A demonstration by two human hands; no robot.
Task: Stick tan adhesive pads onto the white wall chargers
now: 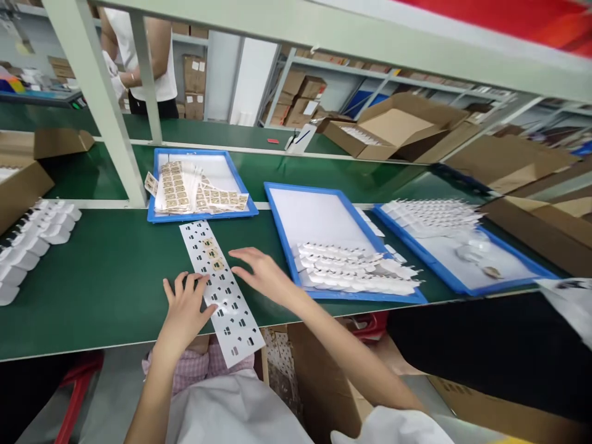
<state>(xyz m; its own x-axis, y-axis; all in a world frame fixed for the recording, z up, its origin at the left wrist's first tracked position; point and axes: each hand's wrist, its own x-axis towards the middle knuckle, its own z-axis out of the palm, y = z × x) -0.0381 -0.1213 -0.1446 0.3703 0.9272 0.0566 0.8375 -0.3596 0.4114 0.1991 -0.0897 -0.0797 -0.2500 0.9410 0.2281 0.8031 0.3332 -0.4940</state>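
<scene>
A long white backing sheet (234, 324) with rows of dark cut-out shapes lies on the green bench and juts past its front edge. A few tan printed label pieces (213, 256) sit on it toward the far end. Spread fingers of my left hand (184, 311) rest along the sheet's left edge, with the thumb reaching onto it. My right hand (266, 276) is just right of the sheet, thumb and fingers apart, with nothing visible between them. Whether its fingertips touch the sheet, I cannot tell.
Beyond the sheet, a blue-rimmed tray (203, 217) holds tan label sheets. Two more blue trays (272, 203) on the right carry rows of white parts (351, 271). White parts (28, 253) stand at left. Cardboard boxes (393, 126) and a gloved person (160, 61) are behind the frame.
</scene>
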